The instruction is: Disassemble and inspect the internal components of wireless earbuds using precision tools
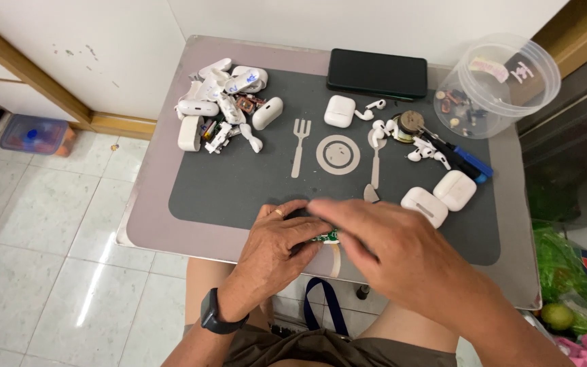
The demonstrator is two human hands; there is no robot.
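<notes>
both hands meet at the mat's point(239, 197) near edge: left hand point(276, 241) pinches a small green circuit board point(329, 236) steady, right hand's point(395, 248) curled fingers work on it.

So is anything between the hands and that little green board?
Nothing visible. Both the left hand and right hand are already at the green board, pinching it at the mat's near edge.

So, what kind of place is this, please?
Probably a home repair corner, not a workshop: a small table on a tiled floor, a pile of opened earbud cases, and a plastic tub of tiny parts.
</notes>
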